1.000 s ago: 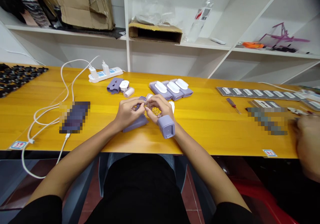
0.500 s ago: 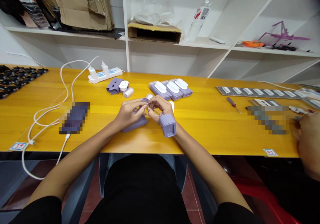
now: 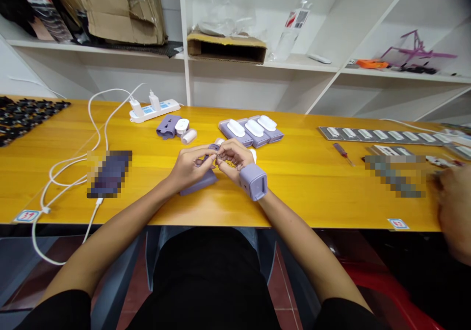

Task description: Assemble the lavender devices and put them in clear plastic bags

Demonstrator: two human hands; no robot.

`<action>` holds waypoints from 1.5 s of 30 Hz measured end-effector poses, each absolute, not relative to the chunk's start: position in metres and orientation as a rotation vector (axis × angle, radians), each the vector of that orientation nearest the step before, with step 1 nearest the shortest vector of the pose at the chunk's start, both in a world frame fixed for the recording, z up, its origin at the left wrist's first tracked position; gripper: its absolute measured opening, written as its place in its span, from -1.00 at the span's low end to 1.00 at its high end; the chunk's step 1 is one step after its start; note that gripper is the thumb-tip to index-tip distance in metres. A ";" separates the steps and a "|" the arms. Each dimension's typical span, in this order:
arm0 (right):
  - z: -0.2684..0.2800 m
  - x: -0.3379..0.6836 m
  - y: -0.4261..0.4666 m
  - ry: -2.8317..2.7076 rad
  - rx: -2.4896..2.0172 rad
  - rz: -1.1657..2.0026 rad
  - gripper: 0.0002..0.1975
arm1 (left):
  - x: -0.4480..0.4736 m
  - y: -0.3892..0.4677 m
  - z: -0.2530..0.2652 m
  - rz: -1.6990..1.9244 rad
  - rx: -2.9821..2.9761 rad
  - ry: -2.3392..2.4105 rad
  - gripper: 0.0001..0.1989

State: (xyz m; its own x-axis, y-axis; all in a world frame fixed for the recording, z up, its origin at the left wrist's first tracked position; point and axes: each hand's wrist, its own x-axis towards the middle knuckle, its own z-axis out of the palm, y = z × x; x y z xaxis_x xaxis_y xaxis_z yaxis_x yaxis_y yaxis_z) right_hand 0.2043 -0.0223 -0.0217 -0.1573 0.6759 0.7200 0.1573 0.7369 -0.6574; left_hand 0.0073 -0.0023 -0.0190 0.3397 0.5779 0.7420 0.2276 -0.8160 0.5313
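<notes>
Both hands meet over the table, fingertips nearly touching. My left hand (image 3: 189,167) is closed in a pinch at the end of thin wires (image 3: 231,163), beside a small purple part (image 3: 213,147) partly hidden by the fingers. My right hand (image 3: 237,156) is also closed, its fingertips on the same wires, which run in loops below its palm. A purple plastic housing (image 3: 253,182) with a squarish end hangs against my right wrist. Under my left hand lies another purple piece (image 3: 198,183). White round parts behind the hands are mostly covered.
Purple cases with white oval tops (image 3: 255,130) stand behind my hands. Left of them are a purple shell (image 3: 168,126), a power strip (image 3: 156,110) and a charging phone (image 3: 110,174) with loose cable. At right lie a screwdriver (image 3: 343,153) and another person's blurred hand (image 3: 456,212).
The purple housing at my right wrist has swung to the right and turned. My hands keep nearly the same place and pinch. The other person's hand has shifted slightly.
</notes>
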 end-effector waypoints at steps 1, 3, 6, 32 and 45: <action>-0.023 0.204 -0.022 -1.689 -0.668 0.520 -0.89 | 0.008 -0.002 -0.019 1.454 2.249 0.724 -0.80; -0.026 0.205 -0.020 -1.670 -0.667 0.543 -0.88 | 0.008 -0.003 -0.020 1.436 2.212 0.726 -0.80; -0.031 0.203 -0.018 -1.637 -0.673 0.647 -0.81 | 0.007 -0.002 -0.020 1.428 2.197 0.736 -0.79; -0.027 0.209 -0.020 -1.528 -0.693 0.951 -0.68 | -0.004 0.006 -0.018 1.157 2.190 0.535 -0.31; -0.018 0.203 -0.029 -1.477 -0.765 0.916 -0.59 | 0.001 0.005 -0.013 1.082 1.831 0.495 -0.33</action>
